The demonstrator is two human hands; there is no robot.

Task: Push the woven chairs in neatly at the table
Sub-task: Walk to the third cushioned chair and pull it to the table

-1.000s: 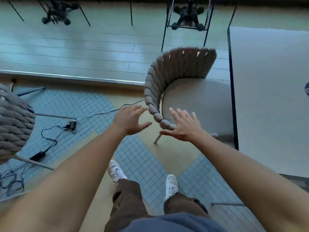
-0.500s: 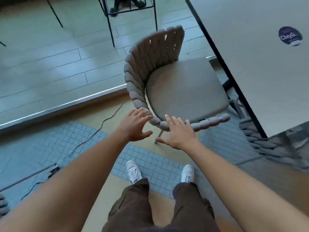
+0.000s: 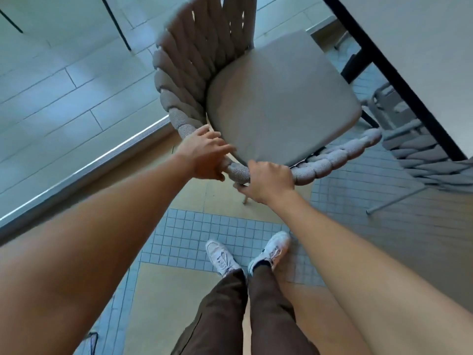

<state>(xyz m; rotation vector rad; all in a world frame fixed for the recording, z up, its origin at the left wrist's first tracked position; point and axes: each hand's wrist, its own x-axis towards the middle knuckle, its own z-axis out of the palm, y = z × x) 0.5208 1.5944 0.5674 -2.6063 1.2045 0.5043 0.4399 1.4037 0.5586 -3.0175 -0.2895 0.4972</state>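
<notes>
- Woven chair: grey rope-wrapped back and arm rail, plain grey seat cushion; stands on the floor just beside the tabletop, seat front toward the dark table edge, not tucked beneath it.
- Left hand: at the rope rail where the back curves to the near arm; fingers loosely spread and reaching over the rail toward the cushion edge, thumb below; a full grasp cannot be told.
- Right hand: closed round the near rope rail, fingers curled over the top, thumb underneath.
- Second woven chair: same rope weave, partly under the tabletop at right.
- Floor: small blue-grey tiles with tan panels; pale planks beyond a metal threshold strip.
- Person's white shoes, dark brown trousers, directly below the near rail.
</notes>
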